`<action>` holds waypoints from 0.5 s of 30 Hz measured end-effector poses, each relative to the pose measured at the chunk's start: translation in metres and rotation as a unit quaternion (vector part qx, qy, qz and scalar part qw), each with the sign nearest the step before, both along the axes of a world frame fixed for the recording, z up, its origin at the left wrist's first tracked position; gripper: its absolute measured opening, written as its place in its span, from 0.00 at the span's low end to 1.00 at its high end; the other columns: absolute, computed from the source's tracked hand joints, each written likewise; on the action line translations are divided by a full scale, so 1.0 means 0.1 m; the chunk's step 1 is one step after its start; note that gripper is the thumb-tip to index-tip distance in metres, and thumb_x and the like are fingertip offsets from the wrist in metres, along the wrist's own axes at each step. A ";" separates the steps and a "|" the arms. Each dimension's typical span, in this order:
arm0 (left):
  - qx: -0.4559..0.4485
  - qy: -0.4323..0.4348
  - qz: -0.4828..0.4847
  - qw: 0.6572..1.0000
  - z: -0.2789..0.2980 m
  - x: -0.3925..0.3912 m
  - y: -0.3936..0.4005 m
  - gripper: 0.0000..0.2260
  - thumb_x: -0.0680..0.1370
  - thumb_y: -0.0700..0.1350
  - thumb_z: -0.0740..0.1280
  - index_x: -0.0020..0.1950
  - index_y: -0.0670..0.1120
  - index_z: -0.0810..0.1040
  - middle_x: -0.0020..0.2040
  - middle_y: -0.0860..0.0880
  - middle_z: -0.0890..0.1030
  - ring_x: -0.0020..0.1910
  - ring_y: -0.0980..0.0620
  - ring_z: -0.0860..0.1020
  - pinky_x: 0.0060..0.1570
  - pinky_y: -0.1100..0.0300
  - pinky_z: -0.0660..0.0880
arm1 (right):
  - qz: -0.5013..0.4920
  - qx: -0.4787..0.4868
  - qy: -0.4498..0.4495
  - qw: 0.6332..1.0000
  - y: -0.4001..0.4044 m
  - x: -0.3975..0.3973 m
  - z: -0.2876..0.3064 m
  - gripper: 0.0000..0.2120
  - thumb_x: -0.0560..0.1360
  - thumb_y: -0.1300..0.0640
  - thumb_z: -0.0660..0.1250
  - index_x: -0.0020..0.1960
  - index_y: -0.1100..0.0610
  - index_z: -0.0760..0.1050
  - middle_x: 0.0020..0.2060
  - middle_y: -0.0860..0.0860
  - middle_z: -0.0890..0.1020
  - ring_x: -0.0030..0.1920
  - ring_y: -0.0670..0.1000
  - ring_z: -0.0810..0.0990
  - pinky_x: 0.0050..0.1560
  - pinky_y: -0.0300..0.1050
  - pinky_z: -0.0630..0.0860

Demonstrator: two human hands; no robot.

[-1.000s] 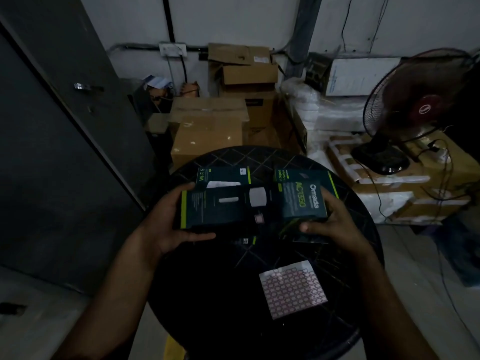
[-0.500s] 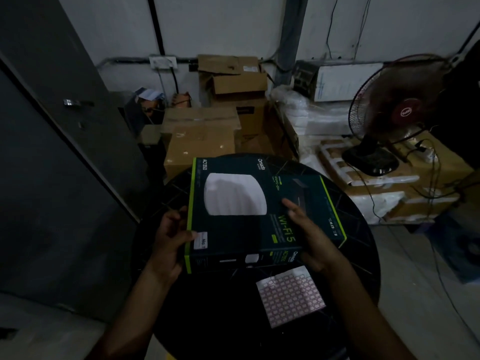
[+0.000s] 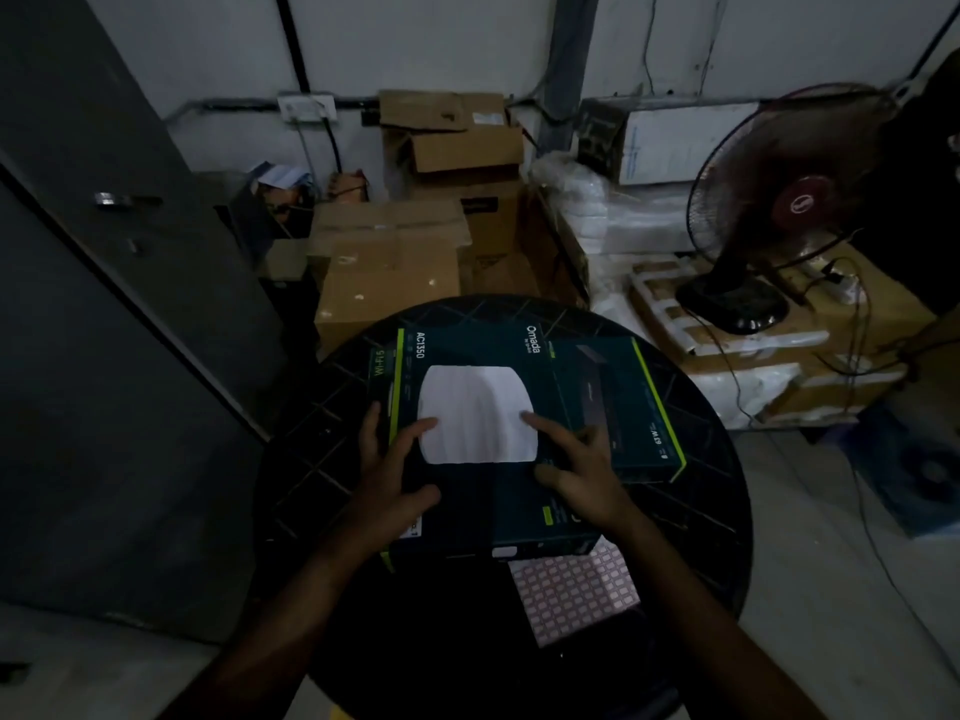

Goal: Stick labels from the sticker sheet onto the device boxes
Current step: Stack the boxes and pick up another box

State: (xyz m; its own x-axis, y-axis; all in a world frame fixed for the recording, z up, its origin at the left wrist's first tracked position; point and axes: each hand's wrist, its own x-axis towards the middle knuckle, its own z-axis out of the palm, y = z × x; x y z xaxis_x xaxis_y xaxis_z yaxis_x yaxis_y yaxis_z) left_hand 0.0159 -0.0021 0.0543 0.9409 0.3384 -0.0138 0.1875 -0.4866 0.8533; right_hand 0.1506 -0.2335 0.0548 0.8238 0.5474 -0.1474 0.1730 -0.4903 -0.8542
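Note:
A dark teal device box (image 3: pixel 478 366) with a white device picture lies flat on the round black table (image 3: pixel 696 511). My left hand (image 3: pixel 395 475) rests on its left part with fingers spread. On the right part, my right hand (image 3: pixel 576 470) lies with fingers straight. A second teal box (image 3: pixel 618 402) lies to the right, partly under the first. Just in front of the boxes, to the right, lies the pink sticker sheet (image 3: pixel 571 595), apart from both hands.
Brown cardboard cartons (image 3: pixel 389 267) are stacked behind the table against the wall. A standing fan (image 3: pixel 769 210) sits on packages at the right. A dark metal door (image 3: pixel 104 304) stands at the left. Cables trail over the floor at the right.
The box was turned from its side to face up, then set flat on the table. Both hands went from gripping its edges to resting on its top.

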 end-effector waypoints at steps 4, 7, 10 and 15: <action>0.127 0.005 -0.079 0.989 -0.12 0.39 -0.03 0.37 0.64 0.67 0.75 0.71 0.69 0.65 0.80 0.62 0.44 0.78 0.48 0.50 0.72 0.46 0.58 | 0.001 -0.034 -0.076 0.997 -0.26 0.12 -0.12 0.39 0.62 0.30 0.76 0.70 0.26 0.64 0.76 0.50 0.51 0.78 0.56 0.47 0.78 0.60 0.53; 0.091 0.003 -0.083 0.992 -0.17 0.74 -0.24 0.41 0.58 0.75 0.72 0.70 0.69 0.68 0.80 0.61 0.47 0.78 0.47 0.51 0.73 0.44 0.58 | -0.007 -0.048 -0.083 0.995 -0.45 0.40 -0.16 0.43 0.56 0.23 0.73 0.69 0.21 0.61 0.80 0.50 0.47 0.80 0.55 0.42 0.79 0.64 0.48; 0.042 -0.005 -0.072 0.997 -0.26 1.14 -0.52 0.41 0.57 0.71 0.75 0.68 0.65 0.72 0.79 0.61 0.50 0.78 0.50 0.52 0.74 0.45 0.58 | -0.021 -0.041 -0.063 0.997 -0.69 0.81 -0.19 0.42 0.53 0.21 0.72 0.65 0.18 0.63 0.81 0.51 0.49 0.81 0.53 0.43 0.77 0.68 0.52; 0.023 -0.013 -0.059 0.998 -0.47 1.84 -0.90 0.39 0.58 0.62 0.82 0.67 0.57 0.76 0.79 0.56 0.54 0.77 0.52 0.58 0.73 0.51 0.62 | -0.016 -0.051 -0.038 0.998 -1.03 1.59 -0.43 0.43 0.53 0.22 0.75 0.66 0.24 0.67 0.80 0.47 0.52 0.81 0.54 0.50 0.76 0.69 0.54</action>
State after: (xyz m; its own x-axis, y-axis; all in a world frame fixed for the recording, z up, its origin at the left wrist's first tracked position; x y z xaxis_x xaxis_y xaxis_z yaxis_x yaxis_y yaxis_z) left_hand 0.1999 -0.0923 0.0074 0.9741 0.2250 0.0242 0.1045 -0.5422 0.8338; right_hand 0.3096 -0.3362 0.0122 0.8517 0.5056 -0.1378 0.2172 -0.5799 -0.7852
